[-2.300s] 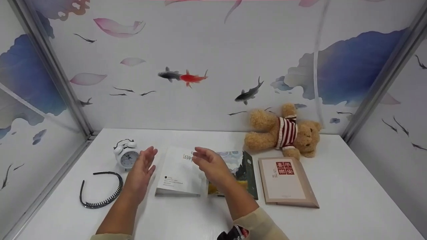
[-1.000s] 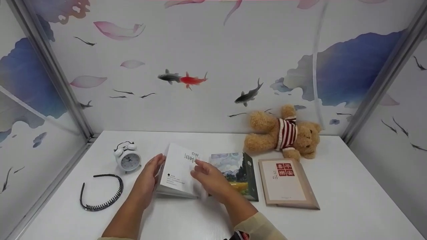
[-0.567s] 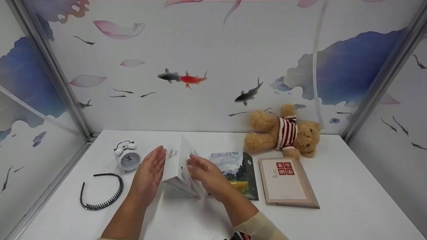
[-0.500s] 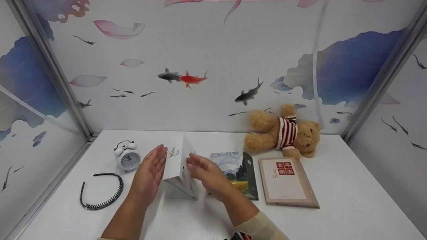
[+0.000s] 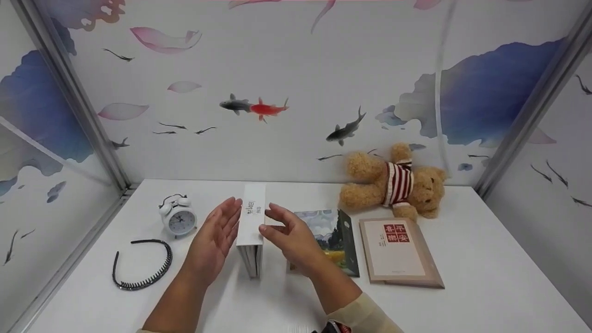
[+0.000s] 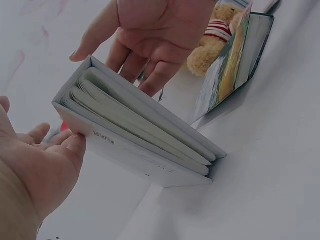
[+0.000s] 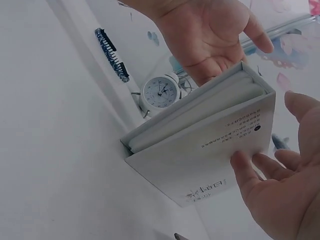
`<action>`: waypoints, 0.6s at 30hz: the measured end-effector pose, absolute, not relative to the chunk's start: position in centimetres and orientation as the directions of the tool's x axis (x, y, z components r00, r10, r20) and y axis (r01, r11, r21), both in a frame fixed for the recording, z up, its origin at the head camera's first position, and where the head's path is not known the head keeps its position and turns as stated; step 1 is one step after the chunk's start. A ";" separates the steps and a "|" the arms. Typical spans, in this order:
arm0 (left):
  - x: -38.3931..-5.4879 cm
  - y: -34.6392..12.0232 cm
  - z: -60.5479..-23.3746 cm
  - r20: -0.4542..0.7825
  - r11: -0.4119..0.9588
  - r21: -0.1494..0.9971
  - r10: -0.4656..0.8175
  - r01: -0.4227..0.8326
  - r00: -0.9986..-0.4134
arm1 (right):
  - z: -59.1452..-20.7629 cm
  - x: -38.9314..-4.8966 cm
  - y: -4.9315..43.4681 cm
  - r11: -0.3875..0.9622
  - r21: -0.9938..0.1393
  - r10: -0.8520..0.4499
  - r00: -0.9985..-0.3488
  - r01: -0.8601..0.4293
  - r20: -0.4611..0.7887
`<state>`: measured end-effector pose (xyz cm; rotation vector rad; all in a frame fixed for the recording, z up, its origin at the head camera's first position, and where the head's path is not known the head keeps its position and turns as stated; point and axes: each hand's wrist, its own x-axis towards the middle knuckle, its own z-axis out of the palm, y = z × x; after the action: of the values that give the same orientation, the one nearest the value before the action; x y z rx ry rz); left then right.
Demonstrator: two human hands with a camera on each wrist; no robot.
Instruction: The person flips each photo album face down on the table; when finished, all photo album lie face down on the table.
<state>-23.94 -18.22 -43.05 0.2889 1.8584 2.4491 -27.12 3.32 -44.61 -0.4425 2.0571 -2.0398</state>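
A white hardcover book (image 5: 251, 222) stands upright on the table, its spine facing up and its pages downward. On its left side my left hand (image 5: 212, 240) is held with fingers straight, the fingertips close against the cover. My right hand (image 5: 296, 240) is on the other side, fingers loosely bent and fingertips at the cover and spine edge. In the left wrist view the page block of the book (image 6: 135, 125) shows between the covers, both hands flanking it. Printed text appears on the cover of the book (image 7: 205, 155) in the right wrist view.
Left of the hands are a white alarm clock (image 5: 179, 219) and a black toothed headband (image 5: 143, 284). To the right lie a book with a painted landscape cover (image 5: 323, 231) and a beige book (image 5: 395, 259). A teddy bear (image 5: 400, 185) in a striped shirt lies behind them.
The white book was lying flat, then got tilted up from its left side and now stands with its spine on top. Both hands have moved in close to its sides.
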 end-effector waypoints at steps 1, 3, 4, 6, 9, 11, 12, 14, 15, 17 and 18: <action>-24.0 -18.2 -43.2 0.114 -0.268 0.961 0.163 0.067 -0.980 | -44.6 -27.1 3.4 0.003 -0.998 -0.346 -0.936 -0.064 0.059; -24.1 -18.2 -43.4 0.106 -0.256 0.965 0.172 0.059 -0.979 | -44.7 -27.2 3.5 0.014 -0.998 -0.335 -0.941 -0.062 0.054; -24.2 -18.2 -43.5 0.099 -0.253 0.966 0.176 0.052 -0.979 | -44.6 -27.3 3.5 0.021 -0.998 -0.330 -0.942 -0.064 0.053; -24.4 -18.2 -43.8 0.080 -0.248 0.968 0.182 0.033 -0.980 | -44.6 -27.4 3.8 0.030 -0.996 -0.328 -0.942 -0.081 0.067; -24.6 -18.3 -44.3 0.035 -0.223 0.975 0.179 -0.006 -0.983 | -44.3 -27.6 4.3 0.032 -0.990 -0.336 -0.935 -0.137 0.118; -24.8 -18.3 -44.7 -0.016 -0.182 0.982 0.172 -0.048 -0.985 | -44.0 -27.7 4.7 0.024 -0.985 -0.354 -0.923 -0.168 0.149; -24.8 -18.3 -44.9 -0.047 -0.148 0.986 0.166 -0.072 -0.985 | -43.9 -27.8 4.9 0.019 -0.984 -0.366 -0.917 -0.179 0.160; -24.9 -18.2 -45.4 -0.104 -0.080 0.990 0.159 -0.118 -0.982 | -43.6 -28.0 5.3 0.009 -0.984 -0.393 -0.906 -0.177 0.160; -24.9 -18.1 -45.6 -0.130 -0.051 0.989 0.159 -0.140 -0.979 | -43.6 -28.1 5.5 0.003 -0.985 -0.405 -0.901 -0.172 0.156; -25.0 -18.0 -46.0 -0.174 -0.012 0.984 0.161 -0.178 -0.971 | -43.4 -28.3 5.8 -0.001 -0.988 -0.419 -0.897 -0.156 0.142; -25.1 -18.0 -46.2 -0.188 -0.010 0.981 0.165 -0.193 -0.968 | -43.4 -28.3 5.9 -0.001 -0.989 -0.423 -0.896 -0.149 0.136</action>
<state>-25.10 -17.96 -46.15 -0.0294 2.0162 2.0696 -28.34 5.87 -43.38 -0.6038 2.0666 -2.0012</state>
